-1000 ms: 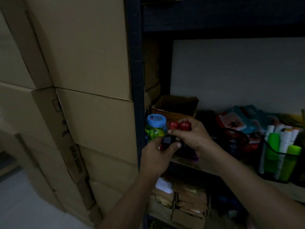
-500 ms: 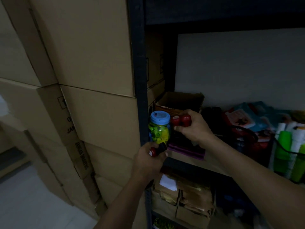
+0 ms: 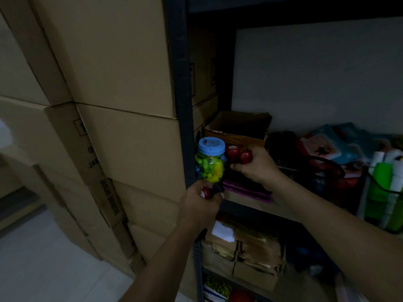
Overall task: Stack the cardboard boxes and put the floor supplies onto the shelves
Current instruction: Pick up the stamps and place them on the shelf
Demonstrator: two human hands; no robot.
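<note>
Drawn down from the right hand, the left hand is clamped on one red-capped item at the near edge of the shelf. A red-capped pair is gripped just right of the jar. Shelving is judged underway; free space must be found.

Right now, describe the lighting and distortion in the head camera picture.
Head view: dim throughout, darkest under the top shelf; jar and red caps in the right hand are legible; cardboard boxes bow with wide-angle distortion; green markers look soft.
</note>
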